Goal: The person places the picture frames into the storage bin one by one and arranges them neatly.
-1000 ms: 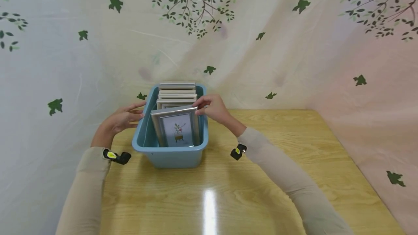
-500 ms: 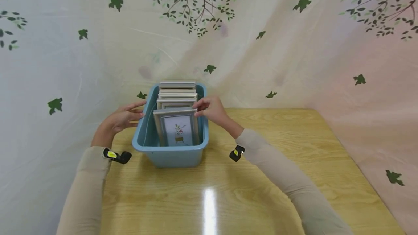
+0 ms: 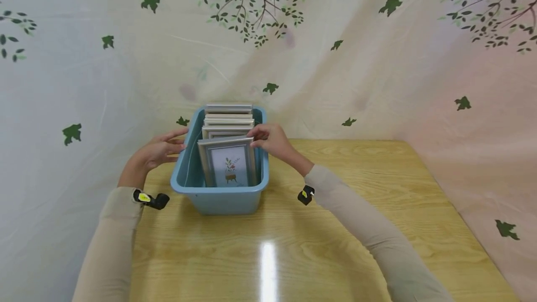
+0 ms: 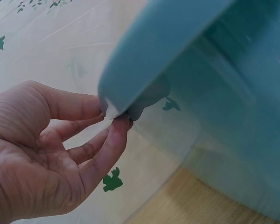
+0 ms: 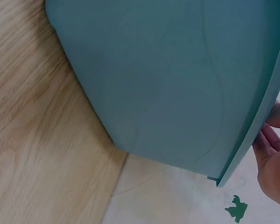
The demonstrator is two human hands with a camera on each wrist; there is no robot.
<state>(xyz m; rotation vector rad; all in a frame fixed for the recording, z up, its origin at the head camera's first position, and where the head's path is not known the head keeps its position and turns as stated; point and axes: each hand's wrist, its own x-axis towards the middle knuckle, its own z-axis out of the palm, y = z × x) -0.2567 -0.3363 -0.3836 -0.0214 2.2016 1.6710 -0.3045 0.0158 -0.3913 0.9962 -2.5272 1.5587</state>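
In the head view a blue plastic basin [image 3: 226, 202] stands on the table with several silver picture frames upright in it. My right hand [image 3: 272, 142] pinches the front picture frame [image 3: 205, 162] at its upper right corner. That frame leans back a little and shows a potted-plant print behind its border. At the basin's left rim is my left hand [image 3: 159, 152]; in the left wrist view its thumb and fingertips pinch the rim [image 4: 130, 70]. The right wrist view shows the basin's outer side [image 5: 144, 84], and the rim hides the right fingertips there.
Behind the front frame more picture frames [image 3: 228, 122] stand in a row, with a gap before the rearmost frame [image 3: 228, 108]. The basin sits near the back left of the wood-grain table [image 3: 335, 227]. A leaf-patterned cloth [image 3: 310, 87] hangs behind it.
The front picture frame has straightened and shifted slightly right and down in the basin, my right hand staying at its corner. My left hand has not visibly moved.
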